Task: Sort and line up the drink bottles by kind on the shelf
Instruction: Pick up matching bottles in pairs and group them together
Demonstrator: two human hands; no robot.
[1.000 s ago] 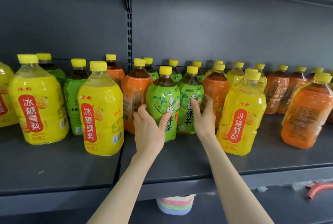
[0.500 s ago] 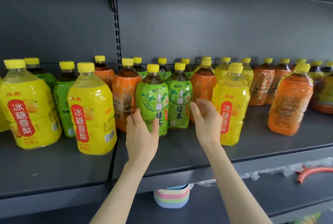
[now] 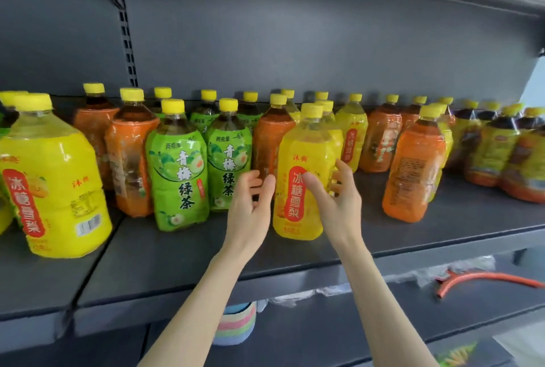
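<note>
The right hand [image 3: 336, 198] holds a yellow bottle [image 3: 303, 160] that stands near the front edge of the shelf [image 3: 177, 251], right of centre. Its thumb lies across the red label and its fingers curl round the bottle's right side. The left hand [image 3: 250, 207] hangs just left of the same bottle, fingers loosely spread and holding nothing. I cannot tell whether a fingertip touches it.

The bottle looks full, so it is likely heavy for one hand. Its plastic body seems stiff, and the glossy wrap may slide in the grip. Taking it round the middle with both hands, or at the narrower shoulder below the cap, seems safest. It is not fragile, but it could knock its neighbours over.

Counting what shows clearly:
- At least five yellow bottles, including a big near one at the left.
- Two green bottles [image 3: 177, 172] side by side in the near row, with at least two more behind.
- At least six orange bottles [image 3: 413, 166], scattered among the others.

The cluster at the far right is too blurred to count.
</note>
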